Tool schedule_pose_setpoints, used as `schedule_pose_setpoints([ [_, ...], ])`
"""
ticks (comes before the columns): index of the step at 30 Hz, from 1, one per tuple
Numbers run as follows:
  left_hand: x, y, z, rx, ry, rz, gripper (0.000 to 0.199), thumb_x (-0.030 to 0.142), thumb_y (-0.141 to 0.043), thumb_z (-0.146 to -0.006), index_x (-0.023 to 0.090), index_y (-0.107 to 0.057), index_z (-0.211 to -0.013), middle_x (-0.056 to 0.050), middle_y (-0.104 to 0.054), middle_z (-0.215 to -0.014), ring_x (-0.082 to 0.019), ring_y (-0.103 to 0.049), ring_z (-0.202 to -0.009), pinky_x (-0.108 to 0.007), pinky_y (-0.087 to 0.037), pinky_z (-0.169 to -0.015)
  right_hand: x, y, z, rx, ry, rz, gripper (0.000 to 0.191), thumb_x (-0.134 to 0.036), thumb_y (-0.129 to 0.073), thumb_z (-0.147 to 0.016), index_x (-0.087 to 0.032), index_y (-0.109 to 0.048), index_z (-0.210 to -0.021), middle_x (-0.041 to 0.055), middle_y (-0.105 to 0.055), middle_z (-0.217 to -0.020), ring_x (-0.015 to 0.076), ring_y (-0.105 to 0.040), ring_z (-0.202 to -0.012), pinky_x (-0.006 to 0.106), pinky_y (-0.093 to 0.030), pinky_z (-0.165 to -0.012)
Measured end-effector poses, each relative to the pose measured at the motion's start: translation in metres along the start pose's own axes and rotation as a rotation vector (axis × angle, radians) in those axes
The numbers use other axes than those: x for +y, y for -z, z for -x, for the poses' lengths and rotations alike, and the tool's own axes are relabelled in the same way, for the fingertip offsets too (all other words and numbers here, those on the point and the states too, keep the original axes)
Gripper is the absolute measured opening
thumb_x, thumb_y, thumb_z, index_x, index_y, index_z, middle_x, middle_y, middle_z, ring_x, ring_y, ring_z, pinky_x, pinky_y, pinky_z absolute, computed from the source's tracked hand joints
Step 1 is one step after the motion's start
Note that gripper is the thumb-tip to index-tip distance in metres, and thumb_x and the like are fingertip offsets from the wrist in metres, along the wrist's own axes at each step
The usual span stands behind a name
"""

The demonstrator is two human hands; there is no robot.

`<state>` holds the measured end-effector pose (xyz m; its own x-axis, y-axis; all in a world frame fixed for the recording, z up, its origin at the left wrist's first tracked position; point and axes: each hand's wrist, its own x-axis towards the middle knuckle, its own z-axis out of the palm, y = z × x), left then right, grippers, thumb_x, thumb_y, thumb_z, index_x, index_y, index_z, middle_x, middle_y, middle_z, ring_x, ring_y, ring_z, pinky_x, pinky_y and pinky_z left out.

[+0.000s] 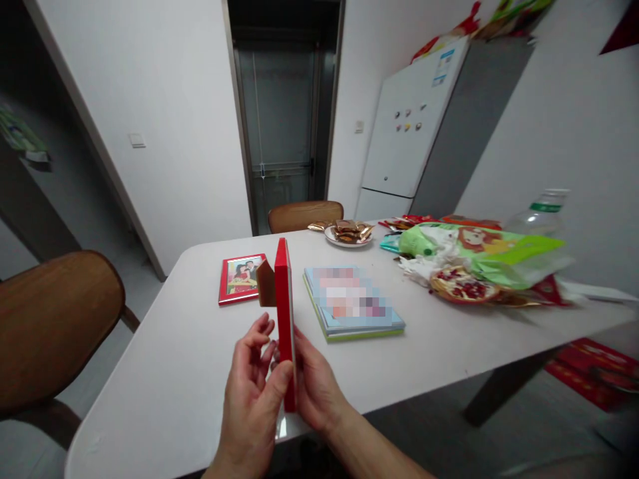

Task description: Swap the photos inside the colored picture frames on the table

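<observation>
A red picture frame [283, 299] stands edge-on between my two hands, above the near side of the table. Its brown stand [266, 284] juts out to the left from the back. My left hand [255, 382] grips the frame's lower left side, with the thumb on the red edge and the other fingers curled behind. On the right, my right hand [315, 380] holds the lower part from the other face; most of its fingers are hidden. A second red picture frame [243, 278] with a photo of two people lies flat beyond. Right of my hands are stacked books [354, 303], the top cover blurred.
A plate of wrapped snacks [349, 234] sits at the table's far edge. Along the right are a green plastic bag [492, 249], an opened pomegranate [464, 285] and a clear bottle [542, 213]. Brown chairs [60, 322] stand left and behind the white table [164, 372].
</observation>
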<state>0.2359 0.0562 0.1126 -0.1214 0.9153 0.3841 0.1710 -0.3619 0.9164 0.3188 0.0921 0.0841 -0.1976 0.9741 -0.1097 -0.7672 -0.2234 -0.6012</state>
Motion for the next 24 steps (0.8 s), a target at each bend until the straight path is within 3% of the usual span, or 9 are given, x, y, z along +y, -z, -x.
schedule_pose_setpoints([
  [3, 0.016, -0.006, -0.026, 0.051, -0.020, 0.228, 0.051, 0.041, -0.055, -0.070, 0.027, -0.032, -0.113, -0.006, -0.045, -0.123, -0.022, -0.043, -0.112, -0.035, -0.042, -0.089, -0.045, 0.025, -0.015, 0.065, 0.174, 0.255, 0.032, -0.026, -0.050, -0.071, -0.023, -0.050, -0.103, 0.0000, -0.064, -0.085, 0.0153, -0.060, -0.075, 0.027, -0.049, -0.063],
  [6, 0.017, -0.021, -0.049, -0.065, 0.061, 0.282, 0.052, 0.036, -0.058, -0.068, 0.021, -0.039, -0.114, -0.007, -0.048, -0.120, -0.023, -0.045, -0.111, -0.036, -0.042, -0.088, -0.097, 0.056, -0.035, 0.170, 0.267, 0.714, 0.039, -0.020, -0.043, -0.073, -0.022, -0.047, -0.112, 0.0002, -0.064, -0.092, 0.0152, -0.061, -0.078, 0.027, -0.049, -0.066],
  [10, -0.016, -0.064, -0.067, -0.183, 0.171, 0.283, 0.051, 0.029, -0.063, -0.064, 0.017, -0.047, -0.110, -0.008, -0.054, -0.113, -0.022, -0.051, -0.102, -0.037, -0.043, -0.088, -0.156, 0.093, -0.062, 0.263, 0.320, 1.482, 0.040, -0.013, -0.037, -0.076, -0.017, -0.048, -0.115, 0.0011, -0.061, -0.102, 0.0121, -0.059, -0.083, 0.023, -0.047, -0.071],
  [12, -0.039, -0.086, -0.072, -0.203, 0.201, 0.224, 0.048, 0.026, -0.062, -0.064, 0.016, -0.048, -0.109, -0.007, -0.057, -0.109, -0.021, -0.053, -0.100, -0.038, -0.042, -0.088, -0.175, 0.110, -0.073, 0.368, 0.299, 1.584, 0.038, -0.014, -0.042, -0.074, -0.017, -0.052, -0.110, 0.0025, -0.062, -0.101, 0.0141, -0.058, -0.086, 0.024, -0.044, -0.075],
  [15, -0.067, -0.109, -0.078, -0.207, 0.202, 0.085, 0.044, 0.024, -0.059, -0.066, 0.017, -0.049, -0.108, -0.007, -0.058, -0.107, -0.021, -0.053, -0.099, -0.039, -0.040, -0.090, -0.191, 0.131, -0.084, 0.466, 0.284, 1.698, 0.037, -0.017, -0.048, -0.071, -0.015, -0.055, -0.107, 0.0063, -0.059, -0.107, 0.0190, -0.053, -0.097, 0.027, -0.038, -0.084],
  [18, -0.086, -0.118, -0.082, -0.245, 0.182, -0.068, 0.045, 0.028, -0.057, -0.068, 0.018, -0.047, -0.111, -0.007, -0.056, -0.109, -0.021, -0.053, -0.100, -0.039, -0.039, -0.091, -0.196, 0.142, -0.089, 0.484, 0.278, 1.796, 0.039, -0.020, -0.049, -0.071, -0.014, -0.053, -0.110, 0.0083, -0.055, -0.113, 0.0204, -0.050, -0.102, 0.027, -0.035, -0.087],
  [24, -0.097, -0.127, -0.081, -0.328, 0.123, -0.217, 0.048, 0.035, -0.054, -0.070, 0.018, -0.045, -0.113, -0.009, -0.055, -0.112, -0.022, -0.052, -0.101, -0.038, -0.039, -0.090, -0.199, 0.150, -0.090, 0.462, 0.230, 1.923, 0.035, -0.020, -0.047, -0.074, -0.012, -0.054, -0.107, 0.0109, -0.056, -0.111, 0.0204, -0.050, -0.101, 0.027, -0.035, -0.085],
])
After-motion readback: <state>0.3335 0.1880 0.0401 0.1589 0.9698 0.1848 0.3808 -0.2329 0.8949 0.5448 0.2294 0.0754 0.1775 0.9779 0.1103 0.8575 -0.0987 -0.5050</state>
